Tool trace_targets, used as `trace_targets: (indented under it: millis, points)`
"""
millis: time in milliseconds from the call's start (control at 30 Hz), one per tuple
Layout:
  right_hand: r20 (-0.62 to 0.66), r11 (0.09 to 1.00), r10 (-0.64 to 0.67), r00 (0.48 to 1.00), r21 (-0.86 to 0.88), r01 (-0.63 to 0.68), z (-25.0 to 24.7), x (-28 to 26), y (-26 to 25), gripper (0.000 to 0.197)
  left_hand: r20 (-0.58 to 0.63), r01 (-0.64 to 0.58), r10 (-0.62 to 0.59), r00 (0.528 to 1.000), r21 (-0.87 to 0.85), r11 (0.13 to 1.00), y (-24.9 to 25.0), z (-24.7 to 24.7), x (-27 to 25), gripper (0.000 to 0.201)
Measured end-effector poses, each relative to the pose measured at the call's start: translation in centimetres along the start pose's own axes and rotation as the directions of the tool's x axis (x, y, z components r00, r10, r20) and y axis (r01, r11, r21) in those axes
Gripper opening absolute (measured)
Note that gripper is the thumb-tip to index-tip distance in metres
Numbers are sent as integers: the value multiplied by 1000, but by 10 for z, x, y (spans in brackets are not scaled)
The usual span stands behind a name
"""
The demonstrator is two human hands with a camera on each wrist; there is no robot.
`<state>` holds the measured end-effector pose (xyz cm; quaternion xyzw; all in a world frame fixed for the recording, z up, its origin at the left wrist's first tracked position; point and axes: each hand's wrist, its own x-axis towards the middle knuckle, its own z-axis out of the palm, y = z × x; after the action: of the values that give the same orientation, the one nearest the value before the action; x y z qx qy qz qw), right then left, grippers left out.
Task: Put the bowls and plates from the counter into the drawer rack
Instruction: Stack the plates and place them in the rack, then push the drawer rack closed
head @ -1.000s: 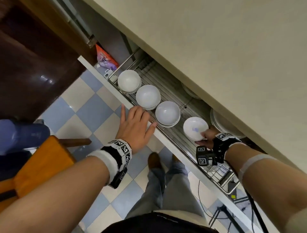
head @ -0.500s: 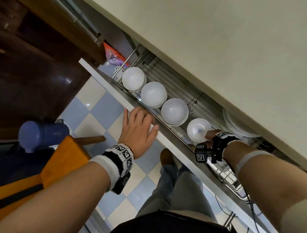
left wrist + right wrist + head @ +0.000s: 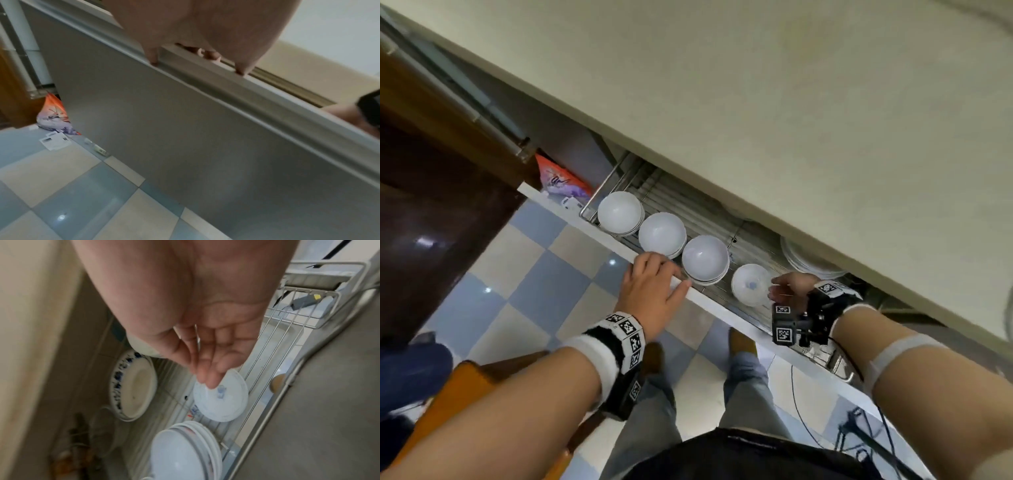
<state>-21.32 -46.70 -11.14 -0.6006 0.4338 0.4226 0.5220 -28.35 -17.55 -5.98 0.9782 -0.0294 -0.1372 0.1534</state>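
While the left hand (image 3: 650, 291) hooks its curled fingers over the top edge of the drawer front (image 3: 185, 129), the right hand (image 3: 789, 291) hangs loose and empty just above a small white bowl (image 3: 750, 284) in the wire rack (image 3: 688, 209), beside three white bowl stacks (image 3: 662, 233).

right hand (image 3: 789, 291): let go of small bowl (image 3: 751, 284), fingers now straight | left hand (image 3: 650, 291): fingers curled over drawer front (image 3: 726, 313)
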Motion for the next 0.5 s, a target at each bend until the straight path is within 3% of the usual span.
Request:
trace_targets:
  millis: [67,167,300,367,433,500]
  points:
    - [16,999,-24,1000,37,23,5,-43,2,24,-31,-8,4,1000,-133,991,-10,-9,6,33]
    - [-123,967,-156,980,185,177,8,-84,20,18,-100,18,-58,993,-360,933,-25,-27,16,31]
    - [-218,917,-171,961,321,236,31,-119,55,20,-120,219,-278,953,-361,906,-40,-50,17,43]
    - [-234,916,-154,960,330,227,45,-134,73,20,42,379,-403,914,-444,812,-50,-53,18,66]
    - [-233,926,-122,965,322,195,54,-140,91,25,336,552,-448,829,-622,555,-53,-59,18,84]
    - [-231,936,-77,970,318,150,58,-145,103,30,566,656,-334,754,-679,330,-47,-66,20,58]
